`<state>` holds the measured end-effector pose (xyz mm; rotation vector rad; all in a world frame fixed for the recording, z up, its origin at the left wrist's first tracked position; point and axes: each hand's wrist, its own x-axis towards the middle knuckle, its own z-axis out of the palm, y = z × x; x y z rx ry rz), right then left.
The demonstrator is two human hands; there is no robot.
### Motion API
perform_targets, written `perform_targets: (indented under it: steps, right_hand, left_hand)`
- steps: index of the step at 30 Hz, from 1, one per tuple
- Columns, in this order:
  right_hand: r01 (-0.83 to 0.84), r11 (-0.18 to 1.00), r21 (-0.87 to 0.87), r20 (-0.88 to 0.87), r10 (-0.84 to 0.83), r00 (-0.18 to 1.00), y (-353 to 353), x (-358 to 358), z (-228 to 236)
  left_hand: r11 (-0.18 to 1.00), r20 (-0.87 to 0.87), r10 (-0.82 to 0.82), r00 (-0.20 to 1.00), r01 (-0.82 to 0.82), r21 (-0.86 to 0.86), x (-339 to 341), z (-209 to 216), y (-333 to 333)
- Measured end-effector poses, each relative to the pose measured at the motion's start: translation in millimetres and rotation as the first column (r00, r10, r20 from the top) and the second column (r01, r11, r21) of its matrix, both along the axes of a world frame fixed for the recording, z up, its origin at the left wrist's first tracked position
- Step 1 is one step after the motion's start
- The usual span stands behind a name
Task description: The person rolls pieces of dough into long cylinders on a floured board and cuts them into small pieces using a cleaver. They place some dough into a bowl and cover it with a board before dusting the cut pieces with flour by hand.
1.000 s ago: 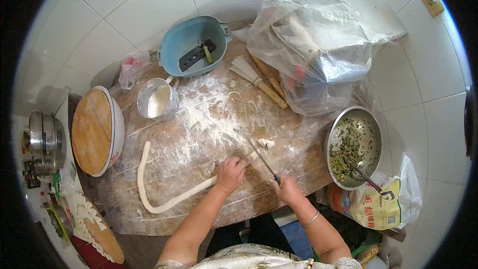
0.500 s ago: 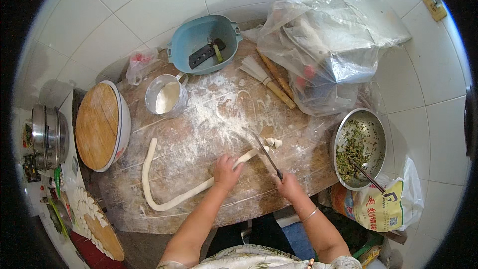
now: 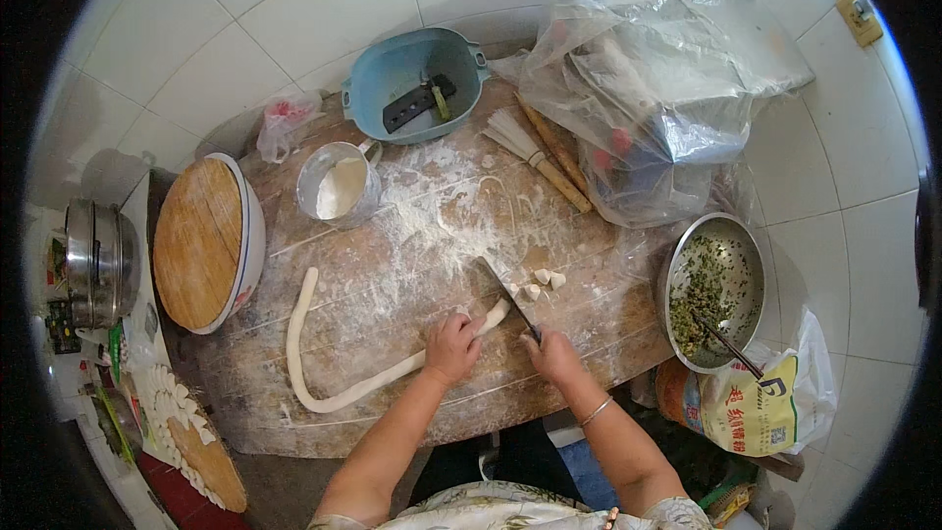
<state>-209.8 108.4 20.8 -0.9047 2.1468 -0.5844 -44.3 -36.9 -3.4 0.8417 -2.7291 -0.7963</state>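
Observation:
A long, curved dough rope [image 3: 339, 399] lies on the floured wooden board, bent into a hook at its left. My left hand [image 3: 453, 348] rests over the rope near its right end, fingers curled down on it. With my right hand [image 3: 557, 358] I grip the dark handle of a knife [image 3: 509, 296]. The blade slants up and left, close beside the rope's cut end; whether it touches the dough is hard to see. Several small dough pieces [image 3: 542, 276] lie just right of the blade.
Behind are a flour cup [image 3: 312, 180], a blue basin [image 3: 365, 98], a brush [image 3: 535, 157] and a plastic-covered pile [image 3: 677, 69]. A steel bowl of chopped filling [image 3: 754, 245] stands right, with a flour bag [image 3: 751, 412] below. Left are a lidded basin [image 3: 196, 245] and a dough-covered round board [image 3: 211, 461].
My right hand and the knife have shifted a little left, toward the rope's end. The small dough pieces now lie more spread out to the right of the blade. The view has shifted slightly.

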Motion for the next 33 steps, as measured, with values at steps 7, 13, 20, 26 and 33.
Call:
perform_targets:
  steps: [7,13,20,26,33]
  right_hand:
    - [-0.069,0.988,0.136,0.072,0.060,0.996,11,6,65]
    - [-0.093,0.974,0.206,0.001,0.094,0.996,12,24,30]
    - [0.053,0.999,-0.012,0.143,-0.051,0.988,1,20,21]
    - [-0.089,0.990,0.111,0.024,0.087,0.996,4,35,44]
    - [-0.066,0.990,0.122,-0.093,0.077,0.993,-11,48,9]
  left_hand:
    - [0.998,-0.017,-0.054,0.998,0.054,-0.026,12,-11,8]
    - [0.994,0.004,-0.026,1.000,0.027,-0.102,17,-23,9]
    - [0.959,-0.041,0.275,0.961,-0.271,0.088,25,3,-6]
    - [0.963,-0.003,0.243,0.970,-0.241,0.122,32,-22,-14]
    - [0.971,-0.045,0.214,0.976,-0.207,0.119,35,-4,-5]
